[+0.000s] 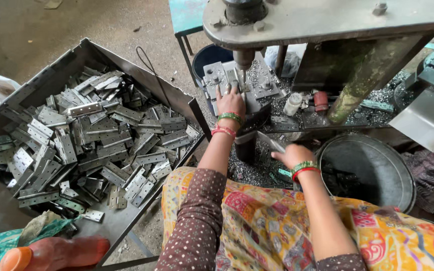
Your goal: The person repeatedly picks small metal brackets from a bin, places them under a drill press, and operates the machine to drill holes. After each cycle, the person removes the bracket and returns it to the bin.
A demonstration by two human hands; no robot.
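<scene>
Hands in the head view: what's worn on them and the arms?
Both hands are bare, without gloves. The left hand and the right hand each have green and red bangles at the wrist. Brown sleeves with small white dots cover the upper arms; the forearms are uncovered.

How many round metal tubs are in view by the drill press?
2. One round grey metal tub sits right of the right hand; a dark blue tub shows behind the press, partly hidden.

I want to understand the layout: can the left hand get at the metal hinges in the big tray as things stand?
Probably yes. The left hand rests on the drill press fixture, and the open tray of hinges lies just to its left, uncovered, with nothing between them.
</scene>
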